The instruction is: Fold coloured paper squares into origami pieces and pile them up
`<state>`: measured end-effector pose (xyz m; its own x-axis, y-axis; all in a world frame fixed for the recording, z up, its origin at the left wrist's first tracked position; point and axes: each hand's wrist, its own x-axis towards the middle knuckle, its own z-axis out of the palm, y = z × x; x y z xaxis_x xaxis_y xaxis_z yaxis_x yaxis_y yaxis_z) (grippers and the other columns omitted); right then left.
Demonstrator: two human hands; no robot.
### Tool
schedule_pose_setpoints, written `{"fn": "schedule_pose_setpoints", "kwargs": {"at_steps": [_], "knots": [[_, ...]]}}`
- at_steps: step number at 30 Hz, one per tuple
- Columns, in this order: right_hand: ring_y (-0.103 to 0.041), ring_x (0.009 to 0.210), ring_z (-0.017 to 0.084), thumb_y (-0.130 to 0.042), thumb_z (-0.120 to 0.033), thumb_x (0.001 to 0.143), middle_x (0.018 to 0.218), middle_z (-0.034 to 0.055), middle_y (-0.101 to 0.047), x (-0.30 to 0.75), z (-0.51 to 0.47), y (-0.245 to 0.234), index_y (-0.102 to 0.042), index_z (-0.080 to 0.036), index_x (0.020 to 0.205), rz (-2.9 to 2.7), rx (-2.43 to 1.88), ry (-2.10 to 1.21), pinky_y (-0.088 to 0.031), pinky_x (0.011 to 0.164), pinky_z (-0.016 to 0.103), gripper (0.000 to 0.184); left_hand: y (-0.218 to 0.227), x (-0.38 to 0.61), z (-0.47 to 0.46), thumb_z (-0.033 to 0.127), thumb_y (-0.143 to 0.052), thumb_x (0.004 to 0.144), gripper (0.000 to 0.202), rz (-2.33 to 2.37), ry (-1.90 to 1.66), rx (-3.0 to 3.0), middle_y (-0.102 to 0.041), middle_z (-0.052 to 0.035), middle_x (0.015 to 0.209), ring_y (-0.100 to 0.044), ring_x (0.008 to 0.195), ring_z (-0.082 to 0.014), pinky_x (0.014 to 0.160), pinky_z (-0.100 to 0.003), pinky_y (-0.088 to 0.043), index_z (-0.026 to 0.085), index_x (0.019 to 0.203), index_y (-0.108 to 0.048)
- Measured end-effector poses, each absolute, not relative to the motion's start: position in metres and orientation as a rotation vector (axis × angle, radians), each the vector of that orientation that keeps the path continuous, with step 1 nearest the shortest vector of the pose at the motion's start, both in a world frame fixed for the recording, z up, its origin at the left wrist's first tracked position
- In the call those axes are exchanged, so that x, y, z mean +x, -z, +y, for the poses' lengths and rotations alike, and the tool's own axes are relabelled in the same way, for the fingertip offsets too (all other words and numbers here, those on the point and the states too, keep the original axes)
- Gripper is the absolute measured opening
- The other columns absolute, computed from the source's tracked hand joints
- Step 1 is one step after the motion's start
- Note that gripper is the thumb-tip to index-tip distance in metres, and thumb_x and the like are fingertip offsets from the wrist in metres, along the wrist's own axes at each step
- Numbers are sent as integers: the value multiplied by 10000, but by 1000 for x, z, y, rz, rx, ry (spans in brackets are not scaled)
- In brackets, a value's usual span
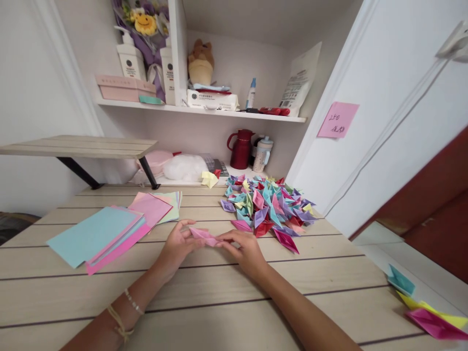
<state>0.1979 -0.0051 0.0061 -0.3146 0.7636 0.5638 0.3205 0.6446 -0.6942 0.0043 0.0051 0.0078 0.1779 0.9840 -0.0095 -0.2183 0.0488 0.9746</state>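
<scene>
My left hand [178, 245] and my right hand [244, 247] meet over the middle of the wooden table [204, 297]. Between them is a small folded piece of pink paper [205, 236]. Both hands pinch it with closed fingers, one at each end. Just beyond my right hand lies a heap of several folded paper boats [268, 204] in pink, blue, purple, yellow and red. To the left of my left hand is a fanned stack of flat coloured paper sheets [109, 231], with a light blue sheet on top.
A low wooden riser [80, 146] stands at the back left. A red kettle [241, 148] and a cup [262, 153] sit by the back wall under a shelf [201, 111] of bottles. A pink sticky note [338, 120] is on the white door. More folded papers [427, 312] lie at the lower right.
</scene>
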Motion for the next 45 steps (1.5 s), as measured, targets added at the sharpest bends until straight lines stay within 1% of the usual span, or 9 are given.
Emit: {"fn": "schedule_pose_setpoints", "kwargs": {"at_steps": [7, 14, 18, 23, 29, 34, 38, 41, 45], "knots": [[-626, 757, 208, -512, -371, 813, 906, 76, -678, 240, 17, -16, -642, -217, 996, -1392, -1168, -258, -495, 699, 347, 272, -12, -14, 14, 285, -688, 623, 487, 1208, -1282, 1576, -594, -99, 1082, -560, 1017, -267, 854, -427, -441, 215, 1049, -463], [-486, 1116, 272, -494, -406, 806, 1315, 114, -434, 279, 37, -13, -165, -221, 1388, -1389, -1328, -194, -469, 803, 397, 694, -5, -49, 34, 314, -620, 667, 334, 1592, -1350, 2037, -578, -112, 1127, -444, 1140, -327, 1002, -468, -286, 191, 977, -593], [-374, 1220, 274, -473, -457, 807, 1370, 79, -362, 267, 32, -11, -286, -227, 1353, -1348, -1239, -281, -395, 923, 439, 621, -9, -52, 39, 302, -635, 676, 355, 1251, -1465, 1460, -616, -131, 1114, -567, 1037, -266, 943, -402, -404, 158, 997, -587], [-507, 1114, 254, -282, -566, 847, 1201, 89, -558, 251, 28, -13, -466, -243, 1237, -1253, -919, -984, -450, 863, 427, 538, -17, -47, 35, 195, -691, 642, 474, 896, -1359, 1155, -550, -150, 1223, -486, 1148, -247, 988, -358, -379, 141, 1093, -555], [-564, 1031, 279, -336, -617, 805, 1104, 122, -618, 242, 26, -10, -628, -188, 1031, -1219, -902, -1224, -452, 848, 439, 566, -5, -52, 41, 327, -625, 722, 365, 1011, -1393, 1140, -641, -170, 1067, -611, 975, -246, 923, -392, -437, 104, 1008, -588], [-519, 1098, 276, -83, -707, 770, 1221, 139, -533, 234, 17, -19, -530, -186, 1174, -1103, -685, -1531, -429, 872, 468, 797, -3, -66, 46, 449, -416, 821, 413, 1326, -1513, 1505, -659, -161, 1015, -579, 1016, -281, 934, -452, -390, 126, 1006, -594], [-453, 1165, 274, -25, -759, 708, 1299, 125, -456, 227, 9, -25, -415, -207, 1275, -979, -516, -1752, -372, 921, 487, 882, 6, -72, 46, 415, -491, 777, 412, 1935, -1190, 2176, -463, -153, 1304, -232, 1284, -355, 1018, -575, -84, 187, 1111, -571], [-434, 1181, 265, -66, -766, 707, 1300, 116, -456, 225, 7, -24, -399, -223, 1281, -902, -455, -1856, -340, 946, 474, 857, 11, -71, 45, 352, -424, 819, 396, 2202, -766, 2296, -442, -178, 1314, -293, 1251, -365, 957, -653, -26, 189, 1166, -524], [-446, 1165, 269, -129, -766, 713, 1275, 125, -480, 226, 8, -19, -422, -211, 1261, -837, -441, -1906, -337, 944, 462, 833, 4, -72, 43, 264, -352, 848, 340, 2297, -559, 2454, -636, -147, 1078, -551, 1008, -292, 994, -570, -72, 182, 1113, -548]]}}
